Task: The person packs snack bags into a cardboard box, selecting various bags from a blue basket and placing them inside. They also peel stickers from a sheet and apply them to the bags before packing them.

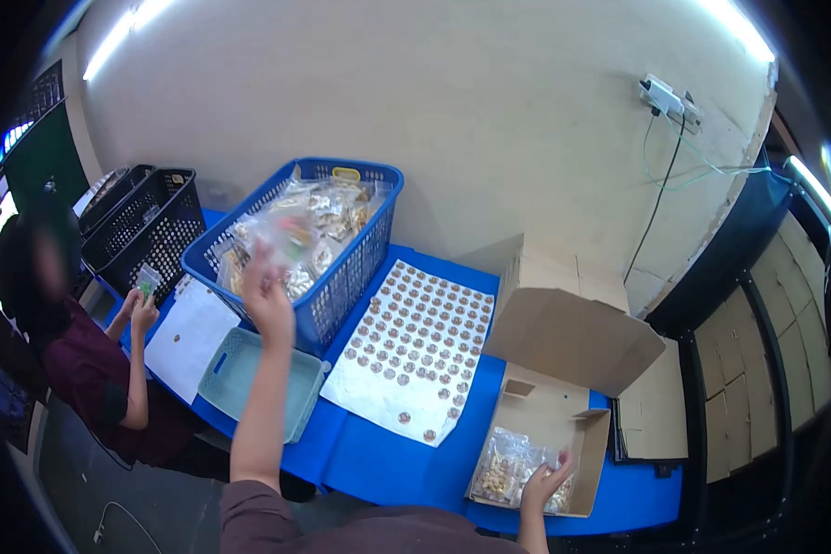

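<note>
My left hand is raised over the near side of a blue plastic basket. Its fingers are closed on a clear plastic packet, blurred by motion, with reddish and greenish bits showing. Many clear packets of pale and yellowish pieces fill the basket below it. At the lower right, my right hand is at the near end of an open cardboard box, fingers apart beside the packets of small pale pieces lying inside.
A white sheet with rows of round stickers lies on the blue tabletop. An empty-looking teal tray sits left of it. A co-worker at left holds a small green packet near black crates. Flattened cardboard stands right.
</note>
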Motion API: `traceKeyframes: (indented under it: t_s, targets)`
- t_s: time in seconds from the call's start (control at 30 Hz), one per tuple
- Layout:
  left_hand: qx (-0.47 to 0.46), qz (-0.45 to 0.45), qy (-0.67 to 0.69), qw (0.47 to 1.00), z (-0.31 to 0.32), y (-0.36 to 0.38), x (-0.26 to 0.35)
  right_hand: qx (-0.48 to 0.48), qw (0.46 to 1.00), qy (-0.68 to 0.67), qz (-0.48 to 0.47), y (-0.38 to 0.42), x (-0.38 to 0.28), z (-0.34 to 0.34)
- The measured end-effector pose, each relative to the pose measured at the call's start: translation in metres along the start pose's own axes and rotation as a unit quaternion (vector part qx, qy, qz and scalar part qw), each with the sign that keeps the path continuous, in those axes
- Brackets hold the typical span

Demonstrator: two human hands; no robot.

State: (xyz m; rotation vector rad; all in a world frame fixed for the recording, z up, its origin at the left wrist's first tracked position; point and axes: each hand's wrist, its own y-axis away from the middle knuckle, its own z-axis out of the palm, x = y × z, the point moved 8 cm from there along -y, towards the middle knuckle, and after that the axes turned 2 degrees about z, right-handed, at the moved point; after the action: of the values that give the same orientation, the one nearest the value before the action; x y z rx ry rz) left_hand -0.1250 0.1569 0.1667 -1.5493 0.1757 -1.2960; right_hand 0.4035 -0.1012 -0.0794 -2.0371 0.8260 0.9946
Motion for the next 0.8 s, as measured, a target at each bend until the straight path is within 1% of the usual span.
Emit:
traceKeyframes:
  t_s: [0.03,0.07,0.1,0.13,0.17,0.2,0.23,0.27,0.3,0.33,0.37,0.4,0.47,0.5,0.53,0.57,0.6,0.63,0.67,0.73,0.77,0.8]
  targets:
    - [-0.035,-0.018,0.017,0.999,0.013,0.032,0.029,0.031,0.999,0.009,-0.008,-0.013,-0.022,-0.015]
    - [-0.097,-0.026,0.034,0.994,0.027,0.064,0.048,0.068,0.997,-0.034,0.008,-0.022,-0.041,-0.029]
    - [-0.183,0.022,0.031,0.982,0.041,0.096,0.074,0.102,0.992,-0.076,0.024,-0.028,-0.056,-0.040]
    - [-0.272,0.028,0.071,0.959,0.056,0.125,0.103,0.097,0.993,-0.064,0.029,-0.036,-0.066,-0.046]
    - [-0.362,0.000,0.120,0.924,0.071,0.162,0.115,0.096,0.993,-0.056,-0.028,-0.043,-0.084,-0.051]
    - [-0.460,-0.029,0.181,0.869,0.086,0.195,0.133,0.095,0.990,-0.053,-0.087,-0.043,-0.095,-0.054]
    - [-0.545,-0.063,0.200,0.812,0.097,0.228,0.140,0.092,0.991,-0.052,-0.086,-0.041,-0.094,-0.055]
    - [-0.623,-0.097,0.218,0.745,0.104,0.261,0.147,-0.074,0.987,-0.139,-0.028,-0.041,-0.086,-0.031]
    - [-0.656,-0.126,0.228,0.709,0.106,0.281,0.154,-0.238,0.946,-0.219,0.032,-0.030,-0.083,-0.009]
    - [-0.685,-0.152,0.237,0.671,0.106,0.297,0.160,-0.392,0.868,-0.291,0.091,-0.010,-0.085,0.010]
    - [-0.714,-0.170,0.233,0.637,0.106,0.308,0.164,-0.532,0.756,-0.351,0.147,0.014,-0.093,0.022]
    - [-0.711,-0.171,0.232,0.641,0.106,0.308,0.164,-0.581,0.746,-0.268,0.184,0.032,-0.095,0.018]
    - [-0.673,-0.222,0.255,0.658,0.105,0.304,0.159,-0.708,0.682,-0.120,0.142,0.062,-0.094,0.022]
    - [-0.649,-0.160,0.272,0.692,0.104,0.301,0.155,-0.707,0.680,-0.125,0.147,0.068,-0.095,0.026]
    - [-0.658,-0.164,0.270,0.683,0.101,0.312,0.152,-0.654,0.718,-0.160,0.176,0.063,-0.096,0.031]
    - [-0.559,-0.298,0.332,0.699,0.100,0.309,0.140,-0.594,0.753,-0.193,0.206,0.058,-0.098,0.035]
    - [-0.444,-0.425,0.381,0.691,0.096,0.311,0.127,-0.526,0.789,-0.237,0.211,0.051,-0.108,0.037]
    - [-0.433,-0.474,0.373,0.670,0.091,0.317,0.122,-0.447,0.822,-0.279,0.216,0.044,-0.118,0.036]
    - [-0.456,-0.478,0.374,0.651,0.090,0.329,0.121,-0.423,0.829,-0.285,0.230,0.047,-0.117,0.041]
    - [-0.511,-0.546,0.344,0.567,0.083,0.373,0.113,-0.413,0.810,-0.339,0.242,0.053,-0.112,0.059]
    - [-0.530,-0.564,0.325,0.543,0.078,0.388,0.114,-0.395,0.814,-0.346,0.250,0.056,-0.105,0.061]
    - [-0.543,-0.562,0.322,0.534,0.077,0.395,0.115,-0.420,0.813,-0.329,0.232,0.061,-0.104,0.066]
